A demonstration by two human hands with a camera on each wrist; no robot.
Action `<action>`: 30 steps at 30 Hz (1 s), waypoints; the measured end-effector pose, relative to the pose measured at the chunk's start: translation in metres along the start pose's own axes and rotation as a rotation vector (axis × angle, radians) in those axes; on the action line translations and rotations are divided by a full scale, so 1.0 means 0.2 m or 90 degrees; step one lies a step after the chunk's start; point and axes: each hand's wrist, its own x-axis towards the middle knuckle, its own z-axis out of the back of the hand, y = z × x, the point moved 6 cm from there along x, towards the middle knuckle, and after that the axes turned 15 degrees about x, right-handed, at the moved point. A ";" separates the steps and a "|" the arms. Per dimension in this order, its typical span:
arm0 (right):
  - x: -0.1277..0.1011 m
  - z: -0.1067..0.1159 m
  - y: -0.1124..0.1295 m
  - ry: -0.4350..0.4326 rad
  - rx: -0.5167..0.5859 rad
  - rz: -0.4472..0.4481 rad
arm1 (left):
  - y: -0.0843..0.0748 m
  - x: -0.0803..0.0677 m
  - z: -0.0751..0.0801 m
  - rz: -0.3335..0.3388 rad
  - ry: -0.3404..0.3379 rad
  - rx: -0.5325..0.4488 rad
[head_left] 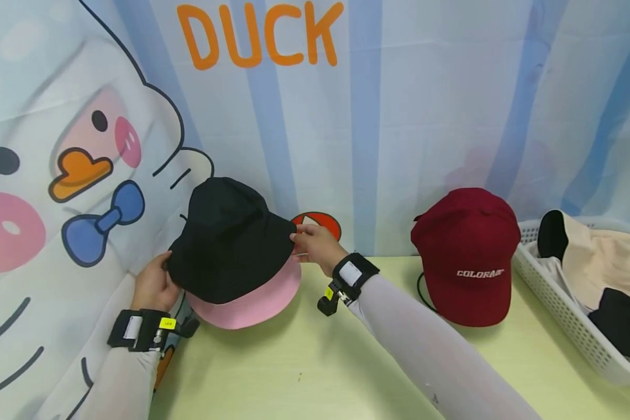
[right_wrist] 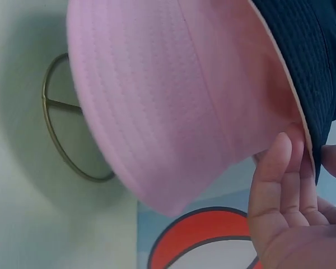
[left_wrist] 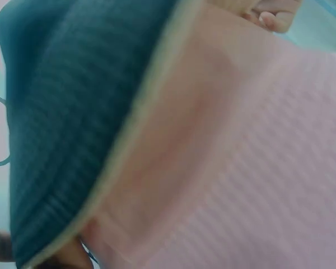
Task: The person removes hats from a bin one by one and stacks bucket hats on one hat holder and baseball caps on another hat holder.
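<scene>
A black bucket hat (head_left: 226, 239) sits over a pink bucket hat (head_left: 254, 306), whose brim shows below it. My left hand (head_left: 154, 286) pinches the black brim at its left edge. On the opposite side my right hand (head_left: 319, 246) pinches the same brim. In the right wrist view, the right fingers (right_wrist: 271, 174) lie under the black brim with the thumb on its outer side. The left wrist view shows the black brim (left_wrist: 73, 123) lifted apart from the pink hat (left_wrist: 269, 168); that view is blurred, and little of the left hand appears.
A wire stand (right_wrist: 44, 100) shows under the pink hat. To the right, a dark red cap (head_left: 467, 251) rests on another stand. Beyond it a white basket (head_left: 572, 326) holds beige and black items. A printed cloth (head_left: 425, 87) hangs behind the pale table (head_left: 304, 361).
</scene>
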 end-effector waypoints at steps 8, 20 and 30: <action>0.00 0.02 -0.09 0.000 0.026 -0.016 | 0.05 0.01 0.10 -0.064 -0.166 0.263; 0.01 0.05 -0.17 -0.015 0.015 -0.021 | 0.12 0.06 0.18 -0.132 -0.215 0.456; 0.02 0.07 -0.24 0.007 0.030 -0.013 | 0.19 0.09 0.25 -0.176 -0.232 0.461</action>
